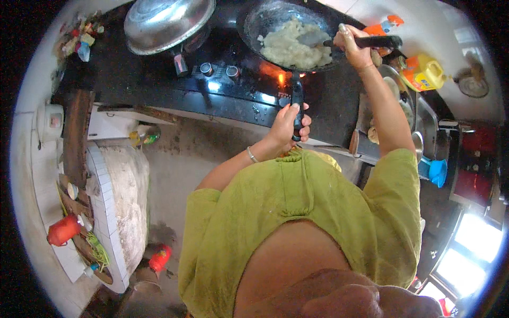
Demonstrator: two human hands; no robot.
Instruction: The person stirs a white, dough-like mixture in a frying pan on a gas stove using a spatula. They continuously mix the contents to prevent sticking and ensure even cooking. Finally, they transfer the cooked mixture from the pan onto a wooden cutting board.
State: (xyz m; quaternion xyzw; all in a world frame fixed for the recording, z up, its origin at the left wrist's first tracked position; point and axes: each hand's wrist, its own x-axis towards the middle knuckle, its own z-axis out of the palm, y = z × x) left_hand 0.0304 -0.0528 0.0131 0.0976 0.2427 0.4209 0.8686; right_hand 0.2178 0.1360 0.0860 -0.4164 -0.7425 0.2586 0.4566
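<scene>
1. Left hand is clenched round the black pan handle, so keep that grip firm and the dark pan won't slide on the stove
2. Right hand is grasping the spatula, blade in the pale mash sitting mid-pan
3. I'd scrape from the rim inward, low and slow, since the flame looks lively

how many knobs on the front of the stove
2 knobs show: one knob left, the other knob right beside it, both left of the pan handle held by the left hand. Others may be hidden.
</scene>
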